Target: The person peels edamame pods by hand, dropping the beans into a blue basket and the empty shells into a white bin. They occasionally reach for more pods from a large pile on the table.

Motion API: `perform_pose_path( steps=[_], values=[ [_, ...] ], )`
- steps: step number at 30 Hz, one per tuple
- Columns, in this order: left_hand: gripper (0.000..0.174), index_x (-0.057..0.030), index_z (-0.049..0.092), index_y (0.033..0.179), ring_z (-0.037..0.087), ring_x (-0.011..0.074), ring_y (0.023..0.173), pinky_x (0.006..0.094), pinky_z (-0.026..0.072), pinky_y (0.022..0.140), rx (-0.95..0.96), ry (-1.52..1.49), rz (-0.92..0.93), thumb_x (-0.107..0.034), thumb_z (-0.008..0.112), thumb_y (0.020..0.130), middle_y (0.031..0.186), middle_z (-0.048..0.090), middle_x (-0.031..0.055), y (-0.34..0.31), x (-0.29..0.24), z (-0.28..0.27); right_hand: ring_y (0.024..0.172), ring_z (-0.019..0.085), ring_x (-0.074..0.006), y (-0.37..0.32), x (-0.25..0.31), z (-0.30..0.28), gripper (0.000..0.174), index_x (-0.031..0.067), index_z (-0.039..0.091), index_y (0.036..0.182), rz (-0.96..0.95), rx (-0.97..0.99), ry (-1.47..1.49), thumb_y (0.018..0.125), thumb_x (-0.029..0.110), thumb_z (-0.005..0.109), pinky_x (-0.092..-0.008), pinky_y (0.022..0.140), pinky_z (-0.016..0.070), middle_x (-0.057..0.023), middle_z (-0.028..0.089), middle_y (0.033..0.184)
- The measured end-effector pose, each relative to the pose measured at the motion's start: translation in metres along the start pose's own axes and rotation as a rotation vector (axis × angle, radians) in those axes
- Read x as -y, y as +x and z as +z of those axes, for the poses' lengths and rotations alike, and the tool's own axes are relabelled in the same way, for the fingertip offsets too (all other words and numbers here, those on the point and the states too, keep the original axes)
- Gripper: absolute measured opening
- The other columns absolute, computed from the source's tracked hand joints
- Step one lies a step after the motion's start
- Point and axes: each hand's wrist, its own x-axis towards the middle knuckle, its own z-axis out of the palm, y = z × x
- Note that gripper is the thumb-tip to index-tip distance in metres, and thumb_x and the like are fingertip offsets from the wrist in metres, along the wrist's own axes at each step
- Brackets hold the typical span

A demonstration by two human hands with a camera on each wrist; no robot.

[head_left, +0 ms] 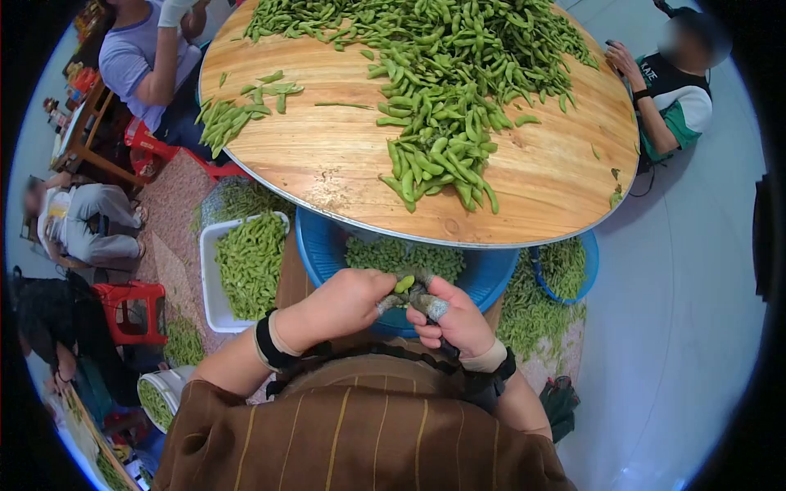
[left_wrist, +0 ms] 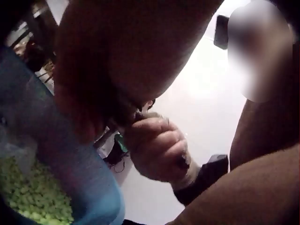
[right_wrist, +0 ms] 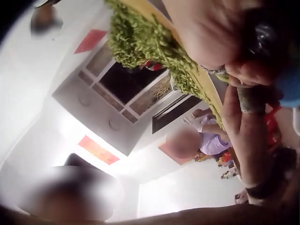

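Note:
Both hands meet over a blue basin (head_left: 315, 254) of shelled green beans (head_left: 407, 256). My left hand (head_left: 348, 303) pinches a green soybean pod (head_left: 404, 283) between thumb and fingers. Close against it, my right hand (head_left: 460, 323) is curled round a dark-handled tool (head_left: 449, 349), whose end pokes out below the fist; its working end is hidden. Grey wrapping covers some fingertips on both hands. In the left wrist view the right fist (left_wrist: 157, 147) shows its curled fingers. A sliver of the pod (right_wrist: 224, 78) shows between the hands in the right wrist view.
A round wooden table (head_left: 327, 172) stands just ahead, heaped with soybean pods (head_left: 442, 74). Left of the basin is a white tub (head_left: 210, 278) of pods; to the right, more pods (head_left: 536, 315) lie beside a blue basket (head_left: 591, 266). Other people sit around, with red stools (head_left: 131, 315).

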Motion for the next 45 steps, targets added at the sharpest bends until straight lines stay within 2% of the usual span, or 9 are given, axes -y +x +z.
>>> perform_pose_path(
  steps=[2,4,11,15,17,31,34,37,45],
  values=[
    [0.013,-0.0007,0.059,0.093,0.062,0.0288,0.064,0.0361,0.0499,0.056,0.068,-0.107,0.076,-0.009,0.059,0.083,0.076,0.062,0.0149,0.002,0.007,-0.007,0.049,0.035,-0.0037,-0.001,-0.007,-0.006,0.030,0.0121,0.044,0.126,0.094,0.034,0.185,0.096,0.010,0.044,-0.0183,0.043,0.0310,0.0006,0.048,0.075],
    [0.021,0.0010,0.060,0.090,0.062,0.0186,0.061,0.0309,0.0496,0.055,0.462,-0.835,-0.426,-0.018,0.052,0.094,0.077,0.064,0.0108,0.003,0.003,-0.019,0.049,0.034,-0.0036,-0.002,-0.012,-0.006,0.031,0.0124,0.044,0.127,0.108,0.050,0.208,0.096,0.011,0.044,-0.0181,0.043,0.0304,0.0005,0.048,0.074],
    [0.030,-0.0003,0.059,0.090,0.058,0.0138,0.056,0.0241,0.0464,0.052,0.392,-1.833,-0.589,-0.028,0.048,0.097,0.072,0.062,0.0074,-0.026,0.025,0.002,0.051,0.040,-0.0045,0.000,-0.014,-0.004,0.032,0.0106,0.044,0.126,0.088,0.158,0.108,0.094,0.008,0.045,-0.0200,0.046,0.0343,0.0009,0.050,0.075],
    [0.025,-0.0007,0.057,0.095,0.059,0.0131,0.060,0.0250,0.0480,0.054,0.282,-1.373,-0.675,-0.022,0.046,0.098,0.075,0.062,0.0061,-0.021,0.016,0.008,0.053,0.048,-0.0101,0.012,-0.020,-0.012,0.032,0.0063,0.049,0.120,-0.094,-0.093,-0.301,0.089,0.008,0.052,-0.0255,0.049,0.0420,-0.0020,0.054,0.076],
    [0.020,-0.0002,0.055,0.096,0.059,0.0112,0.059,0.0257,0.0508,0.055,0.240,-0.956,-0.597,-0.013,0.041,0.098,0.077,0.063,0.0046,-0.018,0.009,0.008,0.062,0.058,-0.0182,0.019,-0.023,-0.011,0.029,0.0026,0.053,0.113,-0.683,-0.302,-0.963,0.085,0.007,0.056,-0.0327,0.058,0.0477,-0.0077,0.057,0.076],
    [0.034,0.0002,0.054,0.113,0.061,0.0199,0.073,0.0340,0.0494,0.068,0.374,-0.380,-0.012,0.000,0.047,0.080,0.080,0.061,0.0098,-0.018,0.018,0.002,0.071,0.057,-0.0388,0.031,-0.011,-0.022,0.021,-0.0003,0.051,0.080,-0.658,-0.127,-1.384,0.071,0.013,0.065,-0.0426,0.063,0.0465,-0.0190,0.054,0.073],
    [0.032,0.0008,0.055,0.111,0.063,0.0188,0.074,0.0333,0.0503,0.067,0.480,-0.660,-0.464,0.002,0.045,0.081,0.082,0.063,0.0091,-0.009,0.007,-0.005,0.074,0.059,-0.0373,0.039,-0.017,-0.036,0.025,-0.0007,0.059,0.090,-0.385,-0.294,-1.138,0.073,0.015,0.067,-0.0407,0.065,0.0483,-0.0193,0.058,0.078],
    [0.031,0.0017,0.054,0.109,0.064,0.0178,0.073,0.0322,0.0517,0.067,0.330,-0.573,-0.508,0.005,0.042,0.080,0.083,0.064,0.0081,-0.010,0.010,0.005,0.076,0.059,-0.0364,0.031,-0.020,-0.025,0.023,-0.0004,0.059,0.090,-0.798,-0.477,-1.360,0.072,0.012,0.068,-0.0404,0.066,0.0493,-0.0185,0.059,0.083],
    [0.023,0.0047,0.052,0.098,0.067,0.0225,0.071,0.0343,0.0535,0.064,0.261,-0.519,-0.467,0.009,0.045,0.077,0.080,0.065,0.0145,-0.003,-0.011,0.020,0.076,0.057,-0.0381,0.025,-0.035,-0.020,0.021,0.0002,0.052,0.085,-0.751,-0.315,-1.418,0.067,0.003,0.062,-0.0448,0.066,0.0479,-0.0193,0.056,0.076]
  ],
)
